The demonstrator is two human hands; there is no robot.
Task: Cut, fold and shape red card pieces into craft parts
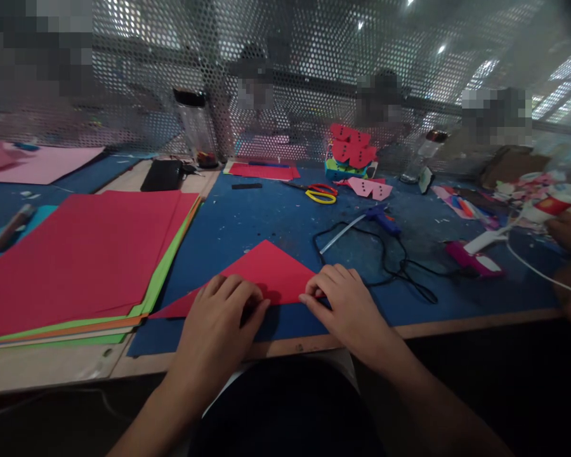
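The red sheet lies near the front edge of the table, apex pointing away from the person. Left hand: thumb and forefinger pinch the sheet's near edge. Right hand: fingers pinch the same edge further right. Status: triangular shape formed, apparently by folding; crease completion cannot be confirmed (the hands cover part). The paper stack, at left, remains flat.

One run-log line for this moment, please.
left hand: on triangular red paper | right hand: at paper's right side | glue gun: on blue tabletop, beyond right hand
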